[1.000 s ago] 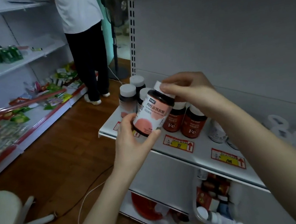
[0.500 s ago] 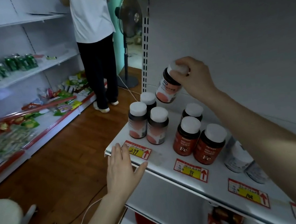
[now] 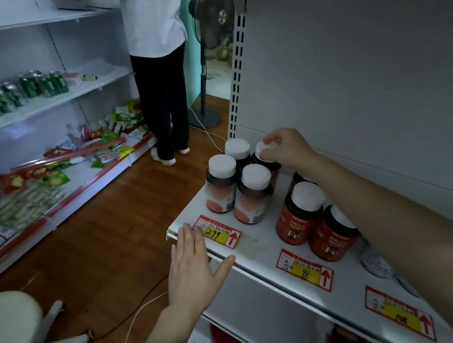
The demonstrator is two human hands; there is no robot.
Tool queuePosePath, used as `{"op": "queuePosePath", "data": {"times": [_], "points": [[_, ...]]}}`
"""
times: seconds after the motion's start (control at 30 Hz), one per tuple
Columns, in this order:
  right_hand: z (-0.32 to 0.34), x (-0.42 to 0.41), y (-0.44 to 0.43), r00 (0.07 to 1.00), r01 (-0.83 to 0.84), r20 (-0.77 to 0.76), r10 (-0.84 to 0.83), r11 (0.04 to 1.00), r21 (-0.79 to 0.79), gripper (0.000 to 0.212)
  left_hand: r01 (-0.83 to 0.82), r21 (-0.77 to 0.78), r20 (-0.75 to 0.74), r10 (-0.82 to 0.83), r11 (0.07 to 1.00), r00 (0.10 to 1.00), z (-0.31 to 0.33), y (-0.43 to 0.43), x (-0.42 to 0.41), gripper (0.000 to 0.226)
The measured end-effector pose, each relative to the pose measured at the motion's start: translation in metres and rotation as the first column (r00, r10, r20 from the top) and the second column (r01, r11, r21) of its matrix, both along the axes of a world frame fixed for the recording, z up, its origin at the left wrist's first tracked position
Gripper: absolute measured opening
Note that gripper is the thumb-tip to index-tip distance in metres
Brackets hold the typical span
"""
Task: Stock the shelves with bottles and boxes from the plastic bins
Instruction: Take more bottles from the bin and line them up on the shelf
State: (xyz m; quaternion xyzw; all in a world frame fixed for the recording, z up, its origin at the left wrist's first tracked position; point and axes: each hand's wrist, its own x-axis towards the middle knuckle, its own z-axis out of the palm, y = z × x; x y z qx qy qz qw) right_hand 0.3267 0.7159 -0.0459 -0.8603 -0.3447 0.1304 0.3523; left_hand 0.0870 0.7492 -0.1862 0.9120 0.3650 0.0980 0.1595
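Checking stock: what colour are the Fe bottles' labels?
Fe bottles' labels are red-orange; the head view shows them best.

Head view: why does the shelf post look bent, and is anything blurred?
Head view: the wide-angle lens bows the post and stretches things near the edges; head view: the light is dim; the packets at far left look smeared, while the 299 tag reads sharp.
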Motion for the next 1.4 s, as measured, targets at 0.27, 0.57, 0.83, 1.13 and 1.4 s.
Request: {"op": "queuePosePath", "data": {"times": [0.27, 0.57, 0.83, 1.13, 1.4], "points": [[-0.01, -0.004, 0.002, 0.997, 0.027, -0.067, -0.029, 0.999, -0.03, 0.043, 0.011, 0.012, -0.016, -0.011, 1.0, 1.0, 0.003, 0.0, 0.0, 0.112], [0.008, -0.025, -0.015, 0.982, -0.003, 0.186, -0.013, 0.996, 0.087, 0.027, 0.138, 0.145, 0.051, -0.146, 0.98, 0.988, 0.023, -0.017, -0.01, 0.082], [0.0, -0.07, -0.084, 0.951, 0.002, 0.301, -0.066, 0.978, 0.207, 0.022, 0.379, 0.285, 0.119, -0.425, 0.88, 0.897, 0.029, -0.095, -0.024, 0.064], [-0.029, -0.106, -0.213, 0.934, 0.197, 0.271, -0.232, 0.969, 0.151, 0.024, 0.629, 0.162, 0.052, -0.643, 0.761, 0.764, 0.001, -0.192, -0.032, 0.063], [-0.05, -0.134, -0.33, 0.924, 0.281, 0.224, -0.31, 0.948, 0.152, 0.026, 0.712, 0.103, -0.032, -0.714, 0.694, 0.7, -0.034, -0.263, -0.044, 0.059]]}}
